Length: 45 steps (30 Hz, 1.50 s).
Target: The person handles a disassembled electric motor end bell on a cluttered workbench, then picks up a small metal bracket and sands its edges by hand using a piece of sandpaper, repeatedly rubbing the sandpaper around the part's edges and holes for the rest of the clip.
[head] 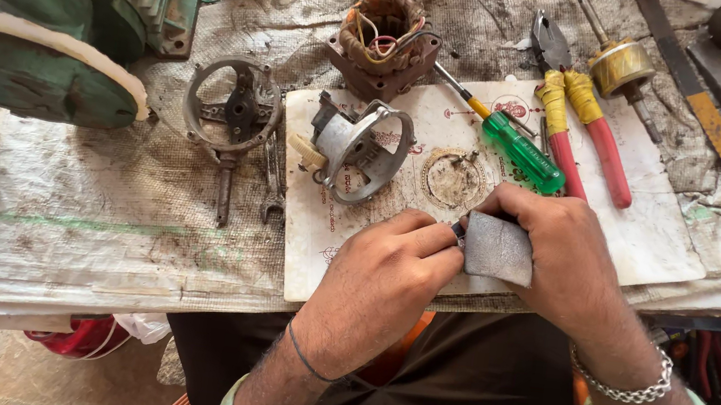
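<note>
My left hand (382, 284) and my right hand (558, 256) meet at the front edge of a white board (652, 241). Between them they pinch a small dark part (458, 233), mostly hidden by my fingers. My right hand also presses a grey piece of abrasive paper (498, 247) against that part. Just beyond my hands lie a metal motor end housing (358, 148) and a round worn ring (454, 179) on the board. Farther back stands a brown stator with copper windings and coloured wires (385, 40).
A green-handled screwdriver (516, 147), red and yellow pliers (576, 119) and a brass-coloured tool (621, 68) lie at the right. A spoked metal end cover (232, 107) and small spanner (273, 182) rest left of the board. Green motors (42, 12) crowd the back left.
</note>
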### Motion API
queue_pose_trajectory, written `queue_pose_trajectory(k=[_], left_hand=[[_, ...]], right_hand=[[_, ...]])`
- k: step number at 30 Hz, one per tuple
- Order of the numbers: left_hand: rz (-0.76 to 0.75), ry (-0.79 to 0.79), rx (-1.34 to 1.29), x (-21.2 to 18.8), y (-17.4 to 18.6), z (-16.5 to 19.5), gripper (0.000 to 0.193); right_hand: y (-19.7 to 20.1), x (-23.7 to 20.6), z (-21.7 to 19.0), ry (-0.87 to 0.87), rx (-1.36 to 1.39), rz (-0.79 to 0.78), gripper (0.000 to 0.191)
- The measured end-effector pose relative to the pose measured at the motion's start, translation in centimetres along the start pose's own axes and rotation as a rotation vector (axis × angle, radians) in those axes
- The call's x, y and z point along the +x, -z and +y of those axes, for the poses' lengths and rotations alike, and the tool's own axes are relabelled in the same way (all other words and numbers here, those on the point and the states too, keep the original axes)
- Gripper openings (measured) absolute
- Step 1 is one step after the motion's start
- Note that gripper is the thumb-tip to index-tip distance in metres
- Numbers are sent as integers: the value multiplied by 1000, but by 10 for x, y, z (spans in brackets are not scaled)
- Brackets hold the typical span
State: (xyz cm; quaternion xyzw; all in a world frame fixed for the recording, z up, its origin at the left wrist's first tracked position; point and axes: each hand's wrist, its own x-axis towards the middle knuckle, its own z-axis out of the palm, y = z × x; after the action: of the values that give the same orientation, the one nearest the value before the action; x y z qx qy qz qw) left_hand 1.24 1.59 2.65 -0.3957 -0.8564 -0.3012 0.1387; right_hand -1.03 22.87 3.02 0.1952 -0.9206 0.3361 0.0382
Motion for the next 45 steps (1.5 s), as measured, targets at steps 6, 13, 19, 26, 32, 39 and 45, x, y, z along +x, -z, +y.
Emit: queue_pose_trajectory(k=[6,13,19,26,32,39,45], left_hand=[[10,-5,-11,0,0,0,11],[11,0,1,0,0,1,10],[12,-10,-6,0,-2,0,9],[18,-9,-3,0,-1,1,10],[36,-11,-10,0,-1,1,11],[17,1,1,0,0,1,9],[28,-4,-7,0,0,1,9]], right_hand=[[0,0,1,24,-45,15,20],[1,0,1,15,-18,-13,23],[1,0,2,34,-8,-20,20],[2,0,3,21,-1,-22,19],[2,0,2,25,-9,-26,18],[2,1,2,13,4,-18,20],[1,0,0,-17,-4,-34,18]])
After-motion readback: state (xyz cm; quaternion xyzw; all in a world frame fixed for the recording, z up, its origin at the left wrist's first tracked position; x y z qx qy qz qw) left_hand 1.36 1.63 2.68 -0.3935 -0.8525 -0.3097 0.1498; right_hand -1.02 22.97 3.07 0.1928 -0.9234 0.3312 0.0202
